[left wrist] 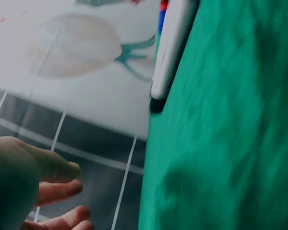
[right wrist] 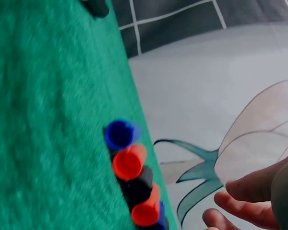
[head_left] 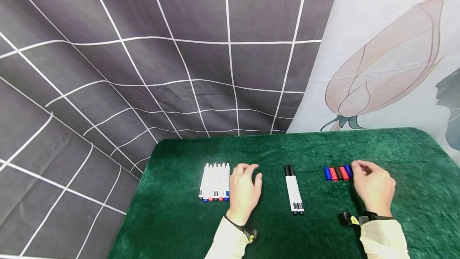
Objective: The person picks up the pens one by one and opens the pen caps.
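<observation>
Several white markers [head_left: 216,181] without caps lie side by side in a row at the left, white tips toward the back. My left hand [head_left: 245,191] is just right of them, fingers loosely bent and holding nothing; the left wrist view shows its fingers [left wrist: 60,191] apart. Two white markers with black caps [head_left: 294,191] lie together mid-table. At the right is a row of loose caps [head_left: 338,173], blue, red and black, with hollow ends facing the right wrist camera. My right hand [head_left: 373,183] is beside the rightmost blue cap; its fingers [right wrist: 249,187] are relaxed around nothing.
A green plush cloth [head_left: 172,219] covers the table. Behind its back edge hang a dark grid-patterned curtain [head_left: 201,63] and a pale sheet with a flower print [head_left: 388,59].
</observation>
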### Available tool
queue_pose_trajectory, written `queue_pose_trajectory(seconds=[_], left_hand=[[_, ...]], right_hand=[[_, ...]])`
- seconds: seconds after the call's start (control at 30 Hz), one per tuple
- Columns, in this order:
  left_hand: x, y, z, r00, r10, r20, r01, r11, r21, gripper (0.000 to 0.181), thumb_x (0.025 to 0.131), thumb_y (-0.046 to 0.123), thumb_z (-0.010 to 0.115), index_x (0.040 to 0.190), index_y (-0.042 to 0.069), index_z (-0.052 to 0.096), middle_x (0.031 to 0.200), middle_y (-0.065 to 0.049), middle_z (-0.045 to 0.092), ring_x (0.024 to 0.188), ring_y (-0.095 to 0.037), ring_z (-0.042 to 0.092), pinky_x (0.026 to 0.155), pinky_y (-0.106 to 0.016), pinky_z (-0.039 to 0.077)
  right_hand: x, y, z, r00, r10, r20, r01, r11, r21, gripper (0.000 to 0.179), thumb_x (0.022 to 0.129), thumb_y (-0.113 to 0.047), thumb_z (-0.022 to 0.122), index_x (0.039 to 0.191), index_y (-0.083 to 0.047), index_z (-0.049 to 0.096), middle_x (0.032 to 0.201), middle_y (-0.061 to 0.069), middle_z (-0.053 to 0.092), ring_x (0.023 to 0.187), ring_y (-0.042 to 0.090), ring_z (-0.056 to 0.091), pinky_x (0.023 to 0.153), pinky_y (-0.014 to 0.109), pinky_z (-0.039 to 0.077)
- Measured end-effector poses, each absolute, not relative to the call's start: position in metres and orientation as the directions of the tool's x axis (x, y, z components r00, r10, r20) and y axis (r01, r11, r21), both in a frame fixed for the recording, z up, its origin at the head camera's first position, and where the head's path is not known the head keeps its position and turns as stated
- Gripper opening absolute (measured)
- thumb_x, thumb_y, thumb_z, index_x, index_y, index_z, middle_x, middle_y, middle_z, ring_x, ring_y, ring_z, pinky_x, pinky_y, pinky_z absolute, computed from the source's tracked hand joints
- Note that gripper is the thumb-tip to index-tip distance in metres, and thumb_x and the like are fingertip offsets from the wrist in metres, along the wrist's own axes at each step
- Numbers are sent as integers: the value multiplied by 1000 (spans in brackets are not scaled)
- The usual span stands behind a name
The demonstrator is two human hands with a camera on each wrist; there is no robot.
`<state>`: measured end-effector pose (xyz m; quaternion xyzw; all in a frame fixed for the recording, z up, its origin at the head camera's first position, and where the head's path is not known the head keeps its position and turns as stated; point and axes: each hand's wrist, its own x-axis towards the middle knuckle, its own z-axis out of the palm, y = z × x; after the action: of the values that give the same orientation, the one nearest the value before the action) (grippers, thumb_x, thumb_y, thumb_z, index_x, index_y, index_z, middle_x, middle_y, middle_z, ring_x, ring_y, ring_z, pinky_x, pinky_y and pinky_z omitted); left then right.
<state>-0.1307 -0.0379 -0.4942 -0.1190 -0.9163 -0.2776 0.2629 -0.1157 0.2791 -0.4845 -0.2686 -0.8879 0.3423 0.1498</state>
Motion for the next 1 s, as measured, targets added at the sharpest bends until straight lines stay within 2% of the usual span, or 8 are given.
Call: queue_pose_trajectory(seconds=[0.23,0.5,0.7,0.8,1.0], left_hand=[[-114,-10,-503,-793,312,523,528,780,335,22,86,24,77,107,20,76,105,-3,60,93,-17,58,76,-32,46],[-101,1,-507,-784,474,401,589,771,242,22,89,34,73,110,26,77,117,-3,60,101,-16,54,83,-30,45],[-100,1,-506,-798,531,285,594,772,226,24,93,40,70,112,29,76,119,-3,60,105,-14,53,80,-26,43],[-100,0,-505,-799,547,248,598,766,236,25,94,43,68,114,30,75,121,-4,59,107,-14,53,80,-25,42],[-100,-1,-506,-794,573,204,608,751,257,25,95,48,65,113,31,72,111,0,55,100,-11,49,76,-22,39]], right_hand=[[-117,271,-479,-828,546,127,326,653,-684,34,100,-28,58,114,0,72,94,22,71,85,37,60,68,41,35],[-116,267,-480,-846,519,121,310,663,-682,34,99,-28,58,112,0,72,92,21,71,85,39,61,68,42,36],[-117,263,-479,-849,509,142,289,672,-682,32,98,-26,60,111,0,73,91,21,71,85,39,62,71,43,36],[-118,262,-478,-850,507,144,287,675,-680,32,98,-26,60,111,0,73,91,21,72,84,39,62,69,41,36],[-118,255,-477,-855,495,152,274,681,-679,30,98,-26,62,110,-2,74,89,18,72,82,35,63,66,38,36]])
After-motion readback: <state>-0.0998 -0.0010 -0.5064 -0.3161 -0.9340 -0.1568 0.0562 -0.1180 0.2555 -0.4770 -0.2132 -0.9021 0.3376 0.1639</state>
